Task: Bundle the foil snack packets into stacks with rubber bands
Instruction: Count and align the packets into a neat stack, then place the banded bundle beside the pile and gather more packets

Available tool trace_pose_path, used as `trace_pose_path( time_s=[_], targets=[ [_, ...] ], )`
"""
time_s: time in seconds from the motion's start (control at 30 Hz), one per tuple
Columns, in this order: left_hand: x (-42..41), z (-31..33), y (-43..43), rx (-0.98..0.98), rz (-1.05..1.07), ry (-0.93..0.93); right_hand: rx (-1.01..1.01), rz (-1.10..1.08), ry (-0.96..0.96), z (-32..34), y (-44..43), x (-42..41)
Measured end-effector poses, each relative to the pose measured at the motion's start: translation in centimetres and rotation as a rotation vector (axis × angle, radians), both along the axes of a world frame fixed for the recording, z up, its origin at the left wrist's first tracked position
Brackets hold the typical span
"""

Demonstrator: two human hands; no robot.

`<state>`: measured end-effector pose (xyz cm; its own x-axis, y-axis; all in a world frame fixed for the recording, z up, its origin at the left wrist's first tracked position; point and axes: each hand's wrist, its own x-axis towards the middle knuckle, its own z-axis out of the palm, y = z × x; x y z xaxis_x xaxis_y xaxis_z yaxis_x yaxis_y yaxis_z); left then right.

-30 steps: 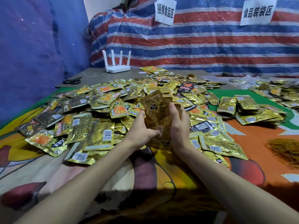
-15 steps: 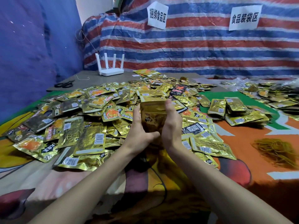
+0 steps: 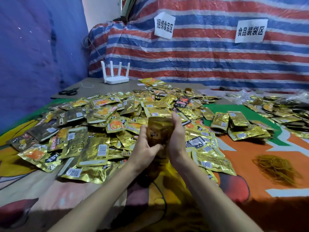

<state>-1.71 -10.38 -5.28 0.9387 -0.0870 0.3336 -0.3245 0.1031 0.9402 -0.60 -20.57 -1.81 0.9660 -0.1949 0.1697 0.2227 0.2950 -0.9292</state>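
Far left, a blue wall covering (image 3: 33, 56) closes that side. At its foot black scissors (image 3: 68, 92) lie on bare grey board, with a white four-antenna router (image 3: 115, 76) just beyond. That back corner is open room.

Coming in, loose packets (image 3: 93, 131) sprawl over a printed cloth (image 3: 50, 190), crinkled gold foil, flat and rectangular, many showing white barcode labels and orange artwork. The brand lettering is too small to read. The near strip of cloth is free right up to the forearms.

Centre now: the left hand (image 3: 147, 148) grips the stack (image 3: 158, 131), thumb curled across its near face. The stack stands upright above the near edge of the pile, and it's blurred, a brownish-gold block. The right hand (image 3: 177, 139) clamps the other side, fingers wrapped up and around the far edge. Behind them one black packet (image 3: 182, 102) sits among the gold.

Moving right, a smaller heap (image 3: 237, 124) of packets rests on green and orange cloth, apart from the main pile. Nearer, a tangled mound of thin yellowish rubber bands (image 3: 275, 168) lies alone on the orange.

Across the back hangs a striped tarp (image 3: 200, 64), woven plastic in red, blue and white. A paper sign (image 3: 164, 25) reads 捆绑食品区; the second sign (image 3: 250, 30) reads 食品装袋区.
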Motion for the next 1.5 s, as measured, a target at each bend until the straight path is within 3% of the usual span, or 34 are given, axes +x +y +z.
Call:
trace_pose_path(
  time_s=[0.3, 0.43, 0.6, 0.8, 0.9, 1.0, 1.13, 1.23, 1.33, 1.5],
  targets=[
    [0.3, 0.4, 0.4, -0.007, 0.082, -0.057, -0.107, 0.128, -0.013, -0.1, 0.0, 0.2],
    [1.1, 0.2, 0.6, 0.034, 0.144, -0.076, -0.219, 0.071, -0.020, -0.6, 0.4, 0.4],
    [1.8, 0.3, 1.1, 0.028, 0.023, 0.018, -0.149, 0.080, 0.066, -0.6, 0.6, 0.5],
    [1.7, 0.1, 0.3, 0.075, 0.129, -0.103, -0.193, 0.100, 0.078, 0.6, -1.2, -0.3],
    [1.8, -0.1, 0.6, 0.071, 0.174, -0.167, -0.420, -0.046, -0.016, 1.8, -5.4, -1.7],
    [2.0, -0.3, 1.3, 0.001, 0.252, -0.187, -0.859, -0.225, -0.082, 2.7, -11.8, -3.0],
    [2.3, -0.2, 1.6, -0.142, 0.249, -0.099, -1.533, -0.284, 0.232, 3.5, -20.5, -4.0],
    [2.3, -0.1, 1.4, -0.132, 0.216, -0.093, -1.899, -0.258, 0.494, 3.2, -24.3, -4.5],
    [2.0, 0.0, 1.3, -0.108, 0.185, -0.092, -2.084, -0.227, 0.534, 1.8, -25.9, -4.3],
    [2.2, -0.3, 1.8, -0.103, 0.220, -0.039, -2.104, -0.251, 0.516, 1.0, -26.1, -3.2]
  ],
)
